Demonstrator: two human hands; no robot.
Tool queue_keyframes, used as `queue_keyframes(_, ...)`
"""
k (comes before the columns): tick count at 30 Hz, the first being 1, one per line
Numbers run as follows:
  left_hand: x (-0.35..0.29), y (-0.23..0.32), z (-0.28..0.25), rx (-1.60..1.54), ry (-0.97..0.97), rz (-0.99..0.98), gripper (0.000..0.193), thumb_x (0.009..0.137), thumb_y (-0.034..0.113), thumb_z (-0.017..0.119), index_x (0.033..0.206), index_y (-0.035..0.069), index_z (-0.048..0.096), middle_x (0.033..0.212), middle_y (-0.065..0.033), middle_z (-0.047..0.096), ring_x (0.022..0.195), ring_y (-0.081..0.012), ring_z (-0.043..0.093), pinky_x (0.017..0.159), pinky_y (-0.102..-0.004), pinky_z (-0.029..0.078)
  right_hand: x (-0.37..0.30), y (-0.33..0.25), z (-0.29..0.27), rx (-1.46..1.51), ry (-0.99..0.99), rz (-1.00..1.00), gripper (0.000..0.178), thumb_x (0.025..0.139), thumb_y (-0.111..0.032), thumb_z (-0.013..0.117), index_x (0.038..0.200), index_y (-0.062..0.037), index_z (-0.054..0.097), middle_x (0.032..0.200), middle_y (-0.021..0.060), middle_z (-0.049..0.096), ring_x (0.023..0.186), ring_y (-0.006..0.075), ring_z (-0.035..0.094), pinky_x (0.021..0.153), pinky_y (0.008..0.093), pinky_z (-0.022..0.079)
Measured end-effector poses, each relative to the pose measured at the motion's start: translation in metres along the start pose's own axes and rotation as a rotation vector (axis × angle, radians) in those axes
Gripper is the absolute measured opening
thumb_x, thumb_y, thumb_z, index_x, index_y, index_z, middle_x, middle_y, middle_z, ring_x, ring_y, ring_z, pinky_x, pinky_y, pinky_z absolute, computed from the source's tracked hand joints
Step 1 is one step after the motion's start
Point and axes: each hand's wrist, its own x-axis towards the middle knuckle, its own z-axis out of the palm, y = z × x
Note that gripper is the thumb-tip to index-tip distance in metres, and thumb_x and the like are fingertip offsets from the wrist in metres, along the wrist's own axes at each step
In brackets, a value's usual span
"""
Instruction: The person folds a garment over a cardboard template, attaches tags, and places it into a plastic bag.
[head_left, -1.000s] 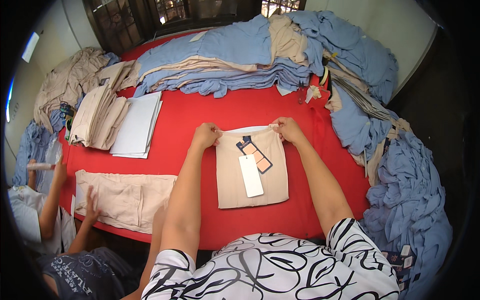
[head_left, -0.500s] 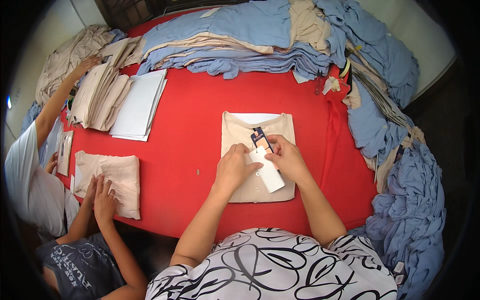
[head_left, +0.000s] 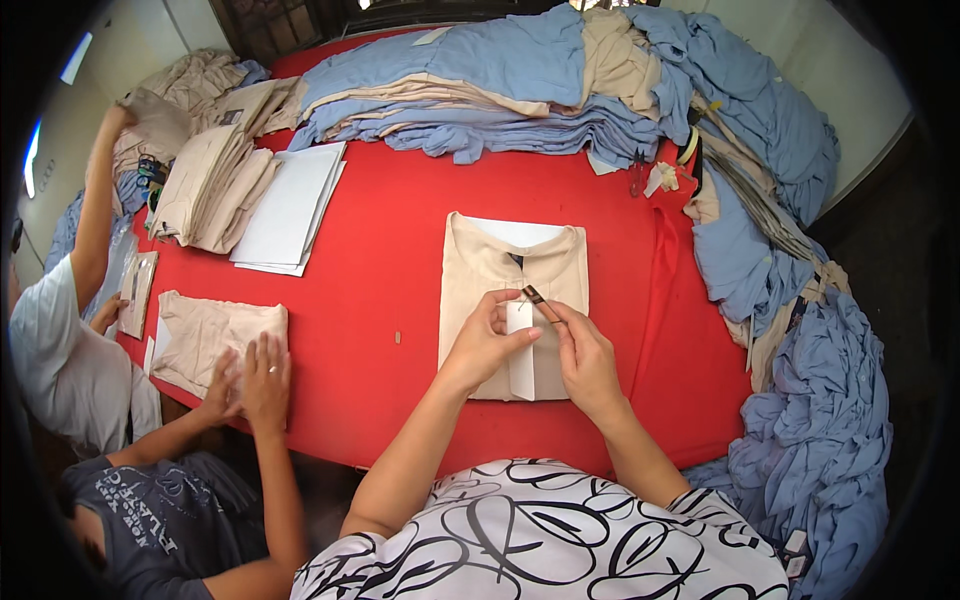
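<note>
Broadly, a red counter [head_left: 400,230] fills the view, and the clock is read from its middle. Folded blue and beige clothes [head_left: 450,75] lie piled along twelve o'clock, and a crumpled blue heap [head_left: 810,420] hangs over the edge at four. At ten o'clock stands a stack of folded beige clothes [head_left: 205,190], with white sheets [head_left: 290,205] just beside it. Toward eight, a co-worker's hands [head_left: 265,385] rest on another beige garment [head_left: 200,335]. Near the middle, toward four o'clock, the beige shirt [head_left: 480,285] lies folded, its neck at its own twelve, where a white insert [head_left: 520,233] shows in the opening. Both hands are above its front: the left hand's [head_left: 483,340] grip pinches the white tag [head_left: 521,372], thumb across it, while the right hand's [head_left: 590,365] grip pinches the dark tag [head_left: 541,302], turned nearly edge-on, between thumb and fingers. Smallest is a brown scrap [head_left: 397,338] on the red cloth, between eight and nine o'clock from the shirt.
</note>
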Motion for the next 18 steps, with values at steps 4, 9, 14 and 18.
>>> queue_keyframes(4,-0.006,0.015,-0.005,0.350,0.168,0.025,0.055,0.082,0.009,0.075,0.130,-0.001,0.049,0.086,-0.0058,0.064,0.080,-0.0129,0.062,0.072,-0.0276,0.051,0.000,0.007,-0.011,-0.129,-0.079,-0.070,0.040,0.088,0.003,0.052,0.127,-0.0050,0.058,0.126,0.0215,0.056,0.111,0.0376,0.058,0.095,0.0408,0.048)
queue_keyframes(9,0.005,-0.007,-0.008,0.128,0.117,0.055,0.035,0.096,0.025,0.059,0.120,0.000,0.056,0.098,-0.0118,0.066,0.090,-0.0197,0.064,0.075,-0.0292,0.051,-0.009,0.001,-0.010,0.046,-0.346,0.007,0.045,0.089,-0.012,0.063,0.133,-0.0059,0.055,0.140,0.0203,0.045,0.125,0.0378,0.049,0.105,0.0436,0.040)
queue_keyframes(14,-0.010,-0.005,0.016,-0.301,0.051,-0.051,0.049,0.104,0.041,0.039,0.118,-0.002,0.056,0.121,-0.0168,0.057,0.107,-0.0265,0.059,0.085,-0.0338,0.052,-0.009,-0.001,0.003,0.137,-0.304,0.209,0.068,0.086,-0.033,0.071,0.138,0.0014,0.042,0.133,0.0237,0.049,0.118,0.0351,0.055,0.092,0.0397,0.050)
queue_keyframes(18,-0.014,-0.002,0.012,-0.072,0.040,0.049,0.037,0.101,0.028,0.050,0.117,-0.004,0.056,0.122,-0.0151,0.055,0.111,-0.0257,0.058,0.091,-0.0345,0.052,-0.005,0.012,0.006,0.194,-0.267,0.247,0.069,0.089,-0.024,0.069,0.141,0.0032,0.033,0.127,0.0222,0.055,0.108,0.0306,0.062,0.088,0.0361,0.051)
